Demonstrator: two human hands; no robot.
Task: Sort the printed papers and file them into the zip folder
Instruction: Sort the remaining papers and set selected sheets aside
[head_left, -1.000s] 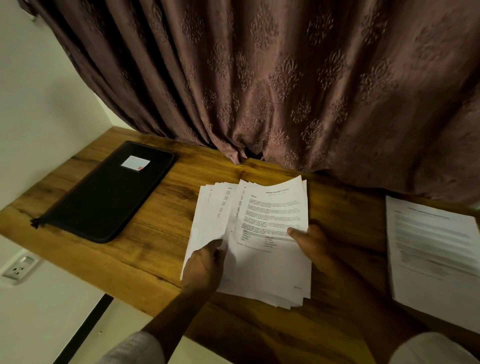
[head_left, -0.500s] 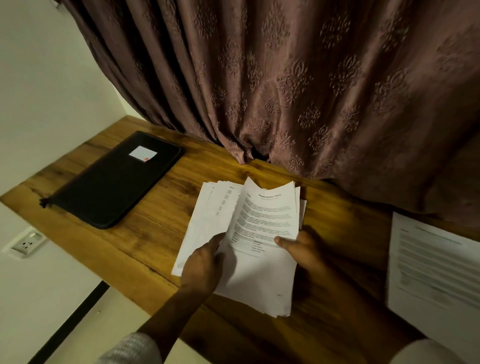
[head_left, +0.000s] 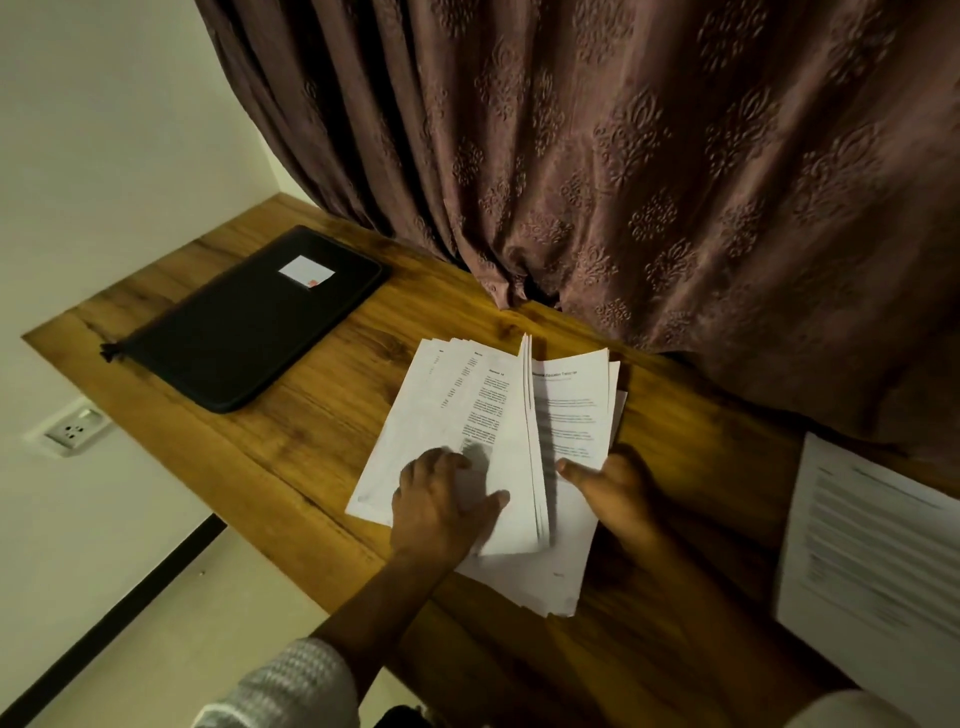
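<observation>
now, fanned white printed papers (head_left: 431, 415) on a brown wooden desk (head_left: 311, 447)
left hand (head_left: 441, 501) presses them flat-fingered (thumb splayed); right hand (head_left: 615, 491) pinches them.

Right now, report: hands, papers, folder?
Left grip presses fanned papers; right grip pinches them, thumb on top. Zip folder closed, untouched. Second pile far right.

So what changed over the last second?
The top sheets have swung up and leftward, now on edge mid-turn. The left hand went from gripping the fanned sheets to resting on them. The right hand still pinches the stack. The zip folder and right-side pile are unmoved.
</observation>
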